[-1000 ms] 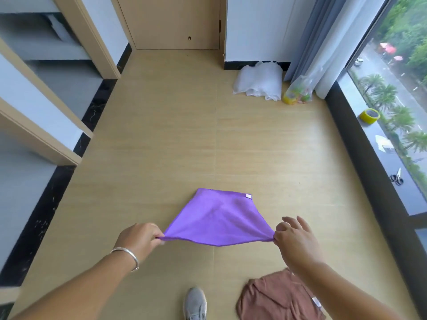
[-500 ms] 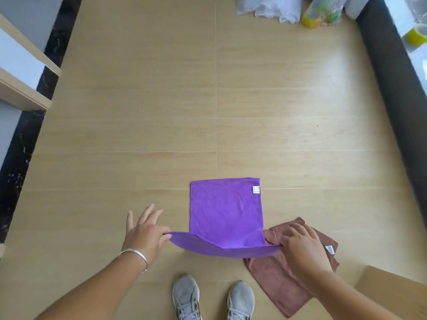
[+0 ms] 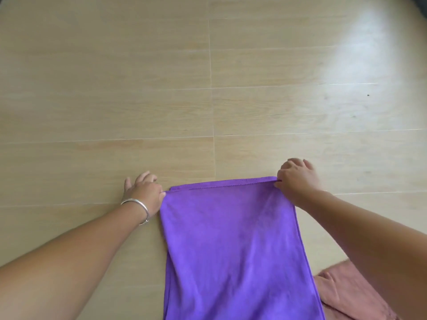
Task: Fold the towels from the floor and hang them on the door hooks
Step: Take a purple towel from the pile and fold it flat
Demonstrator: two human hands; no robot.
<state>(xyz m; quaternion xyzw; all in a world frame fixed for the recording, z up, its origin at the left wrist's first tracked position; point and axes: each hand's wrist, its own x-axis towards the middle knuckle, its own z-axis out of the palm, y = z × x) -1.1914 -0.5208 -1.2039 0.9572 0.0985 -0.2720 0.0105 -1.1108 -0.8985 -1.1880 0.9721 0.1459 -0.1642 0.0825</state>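
A purple towel (image 3: 233, 248) lies on the wooden floor, doubled over, with its two edges lined up along the far side. My left hand (image 3: 144, 189), with a silver bangle on the wrist, pinches the far left corner. My right hand (image 3: 297, 177) pinches the far right corner. Both hands are low, at the floor. A brown towel (image 3: 342, 289) lies crumpled at the lower right, partly under the purple towel and my right forearm. The door and its hooks are out of view.
Light wood-look floor tiles (image 3: 208, 88) fill the frame beyond the towels. A bright patch of window light falls at the upper right.
Both hands carried the near edge of the purple towel forward and laid it over the far edge, folding it in half. My head dropped closer to the floor, so room and shoes left the view.
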